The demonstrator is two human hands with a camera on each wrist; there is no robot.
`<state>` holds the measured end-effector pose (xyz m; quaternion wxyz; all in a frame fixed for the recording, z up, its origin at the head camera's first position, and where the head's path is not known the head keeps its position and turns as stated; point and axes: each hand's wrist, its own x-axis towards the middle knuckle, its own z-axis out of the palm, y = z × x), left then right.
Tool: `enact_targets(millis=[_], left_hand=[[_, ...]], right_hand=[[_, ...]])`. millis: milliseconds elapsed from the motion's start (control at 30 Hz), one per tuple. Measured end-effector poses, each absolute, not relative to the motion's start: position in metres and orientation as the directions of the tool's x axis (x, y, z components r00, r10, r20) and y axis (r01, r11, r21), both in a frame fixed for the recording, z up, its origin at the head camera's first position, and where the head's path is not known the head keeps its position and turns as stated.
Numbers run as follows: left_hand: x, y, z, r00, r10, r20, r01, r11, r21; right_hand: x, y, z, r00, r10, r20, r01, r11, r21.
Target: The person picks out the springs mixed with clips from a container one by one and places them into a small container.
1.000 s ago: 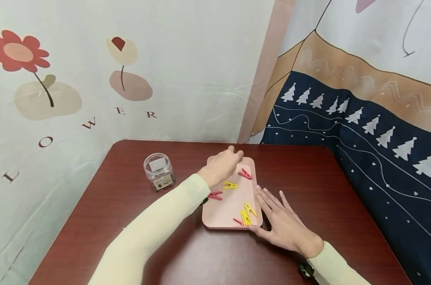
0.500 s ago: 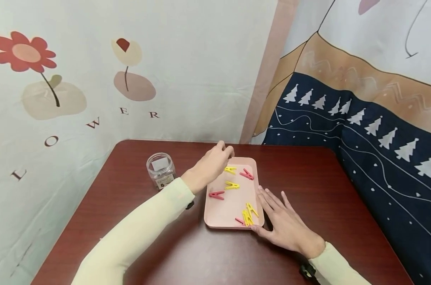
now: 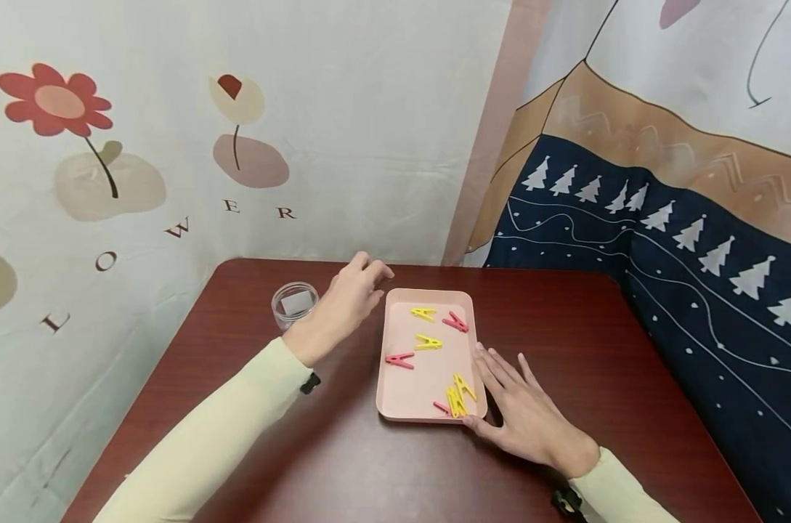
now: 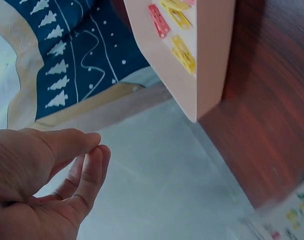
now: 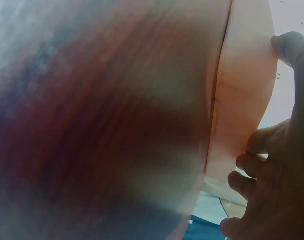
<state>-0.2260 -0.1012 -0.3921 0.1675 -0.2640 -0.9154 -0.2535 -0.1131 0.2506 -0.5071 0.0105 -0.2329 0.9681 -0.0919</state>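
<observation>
The pink tray (image 3: 408, 396) lies on the table with several yellow and red clothespins in it. At its far end are a yellow clothespin (image 3: 424, 314) and a red clothespin (image 3: 456, 322). My left hand (image 3: 339, 305) hovers between tray and glass jar (image 3: 284, 317), its forearm partly covering the jar. In the left wrist view, the thumb and fingertips of that hand come together with nothing seen between them. My right hand (image 3: 532, 418) rests against the tray's right side, fingers extended; in the right wrist view its fingertips touch the tray wall (image 5: 242, 95).
The dark red wooden table (image 3: 565, 334) extends around the tray on all sides. Behind it hangs a pale curtain (image 3: 369, 145) with printed flowers. A navy cloth (image 3: 578, 218) with white trees borders the right edge.
My left hand has moved left from above the tray's far end toward the jar, uncovering a yellow clothespin. The right hand has stayed at the tray's side.
</observation>
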Motion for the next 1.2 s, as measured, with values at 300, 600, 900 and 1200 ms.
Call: enact_targets(millis=[300, 600, 900, 1200], left_hand=[[-0.218, -0.140, -0.391, -0.798, 0.344, 0.494, 0.557, 0.735, 0.387], [-0.209, -0.179, -0.390, -0.859, 0.262, 0.439, 0.444, 0.808, 0.388], [-0.202, -0.219, -0.400, -0.868, 0.191, 0.458, 0.367, 0.869, 0.332], [-0.199, -0.238, -0.407, -0.907, 0.159, 0.389, 0.307, 0.883, 0.355]], right_hand=[[-0.111, 0.252, -0.506, -0.894, -0.447, 0.025, -0.444, 0.877, -0.184], [-0.111, 0.252, -0.507, -0.890, -0.453, 0.053, -0.454, 0.872, -0.181], [-0.111, 0.250, -0.505, -0.895, -0.445, 0.026, -0.442, 0.878, -0.181], [-0.111, 0.248, -0.501, -0.897, -0.443, 0.004, -0.436, 0.881, -0.181]])
